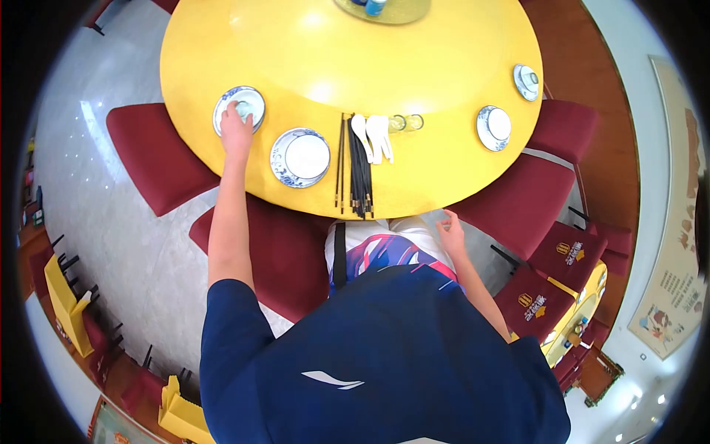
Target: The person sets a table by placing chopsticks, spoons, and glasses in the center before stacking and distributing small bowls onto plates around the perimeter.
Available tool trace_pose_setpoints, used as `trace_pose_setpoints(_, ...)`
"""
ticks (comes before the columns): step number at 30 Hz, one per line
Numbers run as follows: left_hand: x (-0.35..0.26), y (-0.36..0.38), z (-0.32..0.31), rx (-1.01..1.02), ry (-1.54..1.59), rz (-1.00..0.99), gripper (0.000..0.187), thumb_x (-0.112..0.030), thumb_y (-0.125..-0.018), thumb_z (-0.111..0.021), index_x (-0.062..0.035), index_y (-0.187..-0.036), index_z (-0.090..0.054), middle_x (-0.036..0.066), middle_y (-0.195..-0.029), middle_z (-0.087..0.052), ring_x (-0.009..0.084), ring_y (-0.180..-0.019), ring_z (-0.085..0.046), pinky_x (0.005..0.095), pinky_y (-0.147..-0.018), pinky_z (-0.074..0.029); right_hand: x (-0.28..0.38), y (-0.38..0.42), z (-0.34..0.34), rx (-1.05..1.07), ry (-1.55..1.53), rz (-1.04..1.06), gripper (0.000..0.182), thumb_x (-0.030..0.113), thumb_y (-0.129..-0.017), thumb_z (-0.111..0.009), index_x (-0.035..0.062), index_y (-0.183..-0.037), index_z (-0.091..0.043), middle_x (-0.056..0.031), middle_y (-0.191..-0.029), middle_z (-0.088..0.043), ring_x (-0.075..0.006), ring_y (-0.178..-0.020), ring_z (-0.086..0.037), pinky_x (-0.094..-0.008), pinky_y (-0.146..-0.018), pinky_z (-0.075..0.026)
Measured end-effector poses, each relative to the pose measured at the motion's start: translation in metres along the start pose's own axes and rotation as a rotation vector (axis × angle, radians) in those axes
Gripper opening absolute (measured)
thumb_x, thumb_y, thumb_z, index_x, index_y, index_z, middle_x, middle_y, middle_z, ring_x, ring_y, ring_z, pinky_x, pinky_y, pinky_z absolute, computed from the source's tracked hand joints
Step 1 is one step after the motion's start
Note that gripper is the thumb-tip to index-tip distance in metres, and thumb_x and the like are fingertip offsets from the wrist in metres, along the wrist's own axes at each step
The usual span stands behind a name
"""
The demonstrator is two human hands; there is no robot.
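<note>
My left hand (237,132) reaches over the left place setting, its fingers closed on a small clear glass (245,110) inside a white bowl (256,98). That bowl sits on a blue-and-white plate (220,111). Nearer to me, another patterned plate (282,172) carries a white bowl (308,157). My right hand (450,231) hangs beside my lap, below the table edge, fingers loosely apart and nothing in them. Black chopsticks (358,177) lie in front of me, beside several white spoons (376,137). Two clear glasses (407,122) are just right of the spoons.
On the right of the round yellow table (436,174) are a plate with a bowl (498,124) and a plate with a glass (526,80). A turntable (399,13) holds small containers at the back. Dark red chairs (159,155) surround the table; one (270,255) is close at my left.
</note>
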State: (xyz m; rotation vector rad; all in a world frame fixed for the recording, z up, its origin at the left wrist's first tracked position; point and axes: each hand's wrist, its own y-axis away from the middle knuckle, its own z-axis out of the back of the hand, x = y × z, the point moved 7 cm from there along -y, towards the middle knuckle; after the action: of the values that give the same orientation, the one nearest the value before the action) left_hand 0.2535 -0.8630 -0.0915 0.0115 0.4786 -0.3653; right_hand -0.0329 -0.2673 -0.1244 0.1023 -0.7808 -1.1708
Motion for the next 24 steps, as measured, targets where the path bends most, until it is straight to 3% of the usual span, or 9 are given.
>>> trace_pose_setpoints(4,-0.007,-0.001,0.012,-0.036,0.047,0.000,0.050,-0.022,-0.080,-0.075,-0.0044,-0.122,-0.054,0.018,-0.110,-0.061,0.0340,-0.099,-0.061,0.0434,-0.084,-0.049,-0.008,0.006,0.013,0.020,-0.002,0.004,0.051,0.017,-0.084,-0.068,0.0061,-0.130,-0.050,-0.0146,-0.099,-0.064,-0.0229,-0.074,-0.067,-0.0361,-0.071,-0.053)
trace_pose_setpoints(7,-0.045,0.006,0.034,-0.076,0.116,-0.001,0.047,-0.023,-0.078,-0.078,-0.0034,-0.116,-0.058,0.016,-0.106,-0.064,0.0304,-0.093,-0.063,0.0407,-0.082,-0.050,-0.020,0.002,0.026,-0.016,-0.008,-0.007,0.047,0.016,-0.086,-0.066,0.0097,-0.130,-0.050,-0.0096,-0.095,-0.064,-0.0180,-0.073,-0.064,-0.0335,-0.071,-0.052)
trace_pose_setpoints(10,-0.143,0.031,0.039,0.002,0.291,-0.218,0.049,-0.021,-0.075,-0.080,-0.0037,-0.115,-0.058,0.014,-0.106,-0.065,0.0297,-0.098,-0.063,0.0372,-0.082,-0.051,-0.017,-0.004,0.052,-0.052,-0.071,0.010,0.047,0.013,-0.086,-0.065,0.0075,-0.130,-0.050,-0.0104,-0.098,-0.063,-0.0169,-0.075,-0.063,-0.0324,-0.070,-0.052)
trace_pose_setpoints(12,-0.211,0.056,0.019,0.061,0.378,-0.415,0.046,-0.018,-0.076,-0.080,-0.0032,-0.114,-0.058,0.012,-0.106,-0.067,0.0259,-0.098,-0.064,0.0356,-0.081,-0.051,0.004,-0.015,0.072,-0.153,-0.060,0.263,0.043,0.010,-0.085,-0.065,0.0044,-0.126,-0.052,-0.0162,-0.101,-0.061,-0.0226,-0.078,-0.065,-0.0341,-0.070,-0.053)
trace_pose_setpoints(14,-0.272,0.086,-0.016,0.232,0.492,-0.471,0.045,-0.015,-0.074,-0.080,-0.0050,-0.112,-0.058,0.012,-0.107,-0.067,0.0261,-0.100,-0.064,0.0355,-0.082,-0.051,0.017,-0.039,0.100,-0.141,-0.086,0.232,0.042,0.009,-0.085,-0.065,0.0036,-0.125,-0.053,-0.0165,-0.102,-0.060,-0.0241,-0.082,-0.064,-0.0349,-0.071,-0.052)
trace_pose_setpoints(16,-0.328,0.114,-0.047,0.437,0.490,-0.460,0.044,-0.016,-0.072,-0.079,-0.0055,-0.110,-0.057,0.013,-0.105,-0.067,0.0299,-0.098,-0.064,0.0377,-0.084,-0.050,0.036,-0.083,0.139,-0.184,-0.061,0.311,0.040,0.008,-0.084,-0.065,0.0023,-0.122,-0.054,-0.0169,-0.101,-0.059,-0.0276,-0.086,-0.062,-0.0371,-0.073,-0.052)
trace_pose_setpoints(18,-0.374,0.137,-0.071,0.403,0.370,-0.621,0.048,-0.019,-0.071,-0.079,-0.0077,-0.112,-0.056,0.011,-0.106,-0.065,0.0304,-0.102,-0.060,0.0413,-0.087,-0.047,0.052,-0.143,0.190,-0.311,0.015,0.437,0.039,0.009,-0.084,-0.065,0.0024,-0.121,-0.054,-0.0172,-0.099,-0.058,-0.0308,-0.088,-0.060,-0.0394,-0.076,-0.050)
trace_pose_setpoints(24,-0.431,0.159,-0.147,0.375,0.263,-0.585,0.056,-0.017,-0.072,-0.078,-0.0073,-0.122,-0.056,0.011,-0.109,-0.065,0.0284,-0.108,-0.057,0.0411,-0.092,-0.043,0.057,-0.393,0.324,-0.556,0.225,0.499,0.047,0.022,-0.083,-0.068,0.0056,-0.124,-0.054,-0.0214,-0.107,-0.059,-0.0354,-0.098,-0.060,-0.0442,-0.084,-0.050)
